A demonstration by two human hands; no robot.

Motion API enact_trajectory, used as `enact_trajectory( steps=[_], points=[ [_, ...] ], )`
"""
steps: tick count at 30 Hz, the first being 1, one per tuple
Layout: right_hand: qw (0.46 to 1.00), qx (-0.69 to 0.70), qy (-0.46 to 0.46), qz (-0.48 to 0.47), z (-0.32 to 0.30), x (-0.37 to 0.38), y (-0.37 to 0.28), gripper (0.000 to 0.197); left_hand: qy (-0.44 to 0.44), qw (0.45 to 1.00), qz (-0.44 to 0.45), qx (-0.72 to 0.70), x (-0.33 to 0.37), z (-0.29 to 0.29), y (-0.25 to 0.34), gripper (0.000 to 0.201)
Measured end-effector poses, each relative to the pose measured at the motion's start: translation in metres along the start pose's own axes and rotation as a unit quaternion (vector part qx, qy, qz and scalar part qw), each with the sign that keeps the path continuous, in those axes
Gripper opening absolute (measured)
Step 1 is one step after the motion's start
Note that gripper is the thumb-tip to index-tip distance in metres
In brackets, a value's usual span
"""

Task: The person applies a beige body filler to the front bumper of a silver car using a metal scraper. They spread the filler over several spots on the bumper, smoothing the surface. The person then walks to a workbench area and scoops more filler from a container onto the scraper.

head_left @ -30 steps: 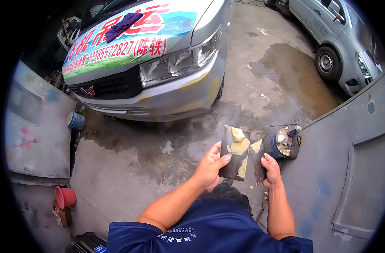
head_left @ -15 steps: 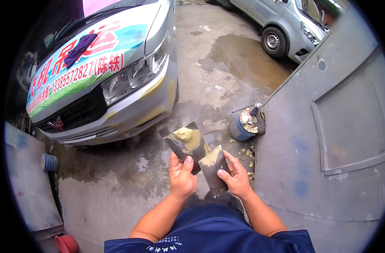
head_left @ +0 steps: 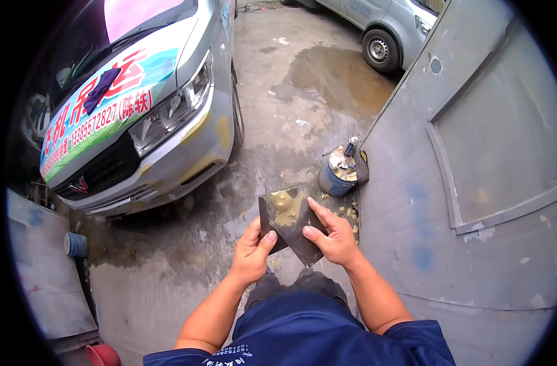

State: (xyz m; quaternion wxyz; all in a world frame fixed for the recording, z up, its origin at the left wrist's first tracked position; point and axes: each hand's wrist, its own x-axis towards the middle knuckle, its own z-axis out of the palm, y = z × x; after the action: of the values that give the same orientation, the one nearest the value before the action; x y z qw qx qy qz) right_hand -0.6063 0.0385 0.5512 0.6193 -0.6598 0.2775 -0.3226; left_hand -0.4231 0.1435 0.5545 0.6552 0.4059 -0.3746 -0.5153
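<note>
My left hand [head_left: 252, 251] is closed on a dark flat putty spreader [head_left: 265, 218], thumb on top and fingers behind. My right hand [head_left: 338, 241] grips a second dark putty spreader [head_left: 305, 241], which lies slantwise over the first so that the two overlap. A lump of yellowish putty [head_left: 284, 206] is smeared near their far edges. Beyond my hands to the left stands a silver vehicle, its front bumper [head_left: 196, 155] marked with dull yellow patches.
A blue bucket [head_left: 336, 181] topped with a can and putty-smeared scraps stands ahead right, beside a tall grey panel [head_left: 394, 256]. Yellow crumbs litter the floor there. A blue pail [head_left: 75, 244] and red basin [head_left: 102, 355] sit left. A purple cloth [head_left: 102, 90] lies on the hood; another van [head_left: 381, 50] is parked beyond.
The right spreader has come across the left one, so they now overlap more, and the putty is spread between them. The view has shifted, with the bucket and panel appearing farther left.
</note>
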Motion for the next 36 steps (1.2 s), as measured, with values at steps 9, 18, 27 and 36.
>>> enact_trajectory(
  steps=[9, 18, 27, 36],
  points=[
    [0.989, 0.143, 0.021, 0.002, -0.045, -0.028, -0.024, 0.061, -0.131, 0.904, 0.019, 0.406, -0.019, 0.027, 0.013, 0.042],
    [0.935, -0.203, -0.052, -0.286, -0.009, -0.062, -0.086, 0.036, -0.115, 0.978, -0.172, 0.003, -0.044, -0.022, 0.017, 0.043],
    [0.89, -0.384, 0.036, -0.244, 0.069, -0.116, -0.059, 0.035, -0.205, 0.95, -0.231, 0.044, -0.066, -0.066, 0.024, 0.04],
    [0.839, -0.511, 0.168, -0.085, 0.095, -0.244, -0.033, 0.034, -0.328, 0.89, -0.318, 0.013, -0.096, -0.046, -0.01, 0.042]
  ],
)
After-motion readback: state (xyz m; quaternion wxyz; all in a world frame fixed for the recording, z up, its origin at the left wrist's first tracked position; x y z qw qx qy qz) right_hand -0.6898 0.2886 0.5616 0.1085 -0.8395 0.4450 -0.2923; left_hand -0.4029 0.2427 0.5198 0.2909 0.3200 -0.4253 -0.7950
